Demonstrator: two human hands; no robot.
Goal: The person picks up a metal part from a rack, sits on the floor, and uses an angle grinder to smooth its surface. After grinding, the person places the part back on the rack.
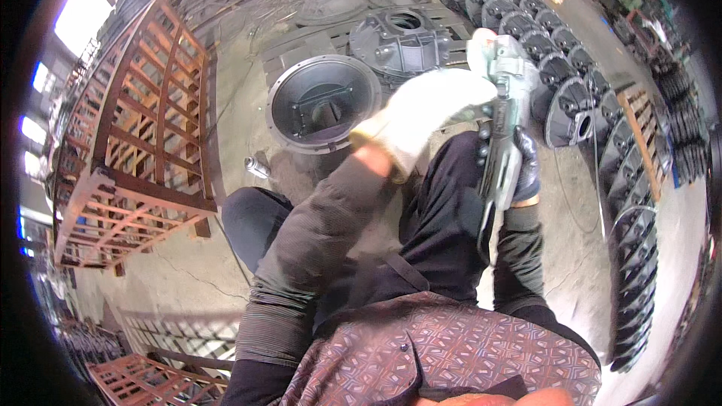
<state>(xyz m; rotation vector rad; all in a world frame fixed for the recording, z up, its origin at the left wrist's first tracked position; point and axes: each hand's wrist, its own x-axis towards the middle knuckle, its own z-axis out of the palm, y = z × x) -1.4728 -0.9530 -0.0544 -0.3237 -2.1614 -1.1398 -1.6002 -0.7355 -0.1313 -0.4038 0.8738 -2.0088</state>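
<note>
I hold a long grey-green hand-held power tool [510,79] upright above my right thigh; its exact kind is unclear. My right hand [529,168], in a dark glove, wraps round its lower body. A dark cord or strap hangs beneath it. My left hand [440,109], in a thick white glove with a yellowish cuff, reaches across to the tool's upper part and closes against it. Glare washes out those fingertips. Left of the white glove, a round, hollow cast-metal housing [278,113] faces up on the floor. Another dark casting [368,41] sits just behind it.
Reddish-brown slatted metal crates [113,143] stand at the left. Rows of dark castings [568,116] line the right side, beside a wooden pallet [639,135]. A small silvery cylinder [256,168] lies near my left knee. A thin cable [562,195] runs over the concrete floor.
</note>
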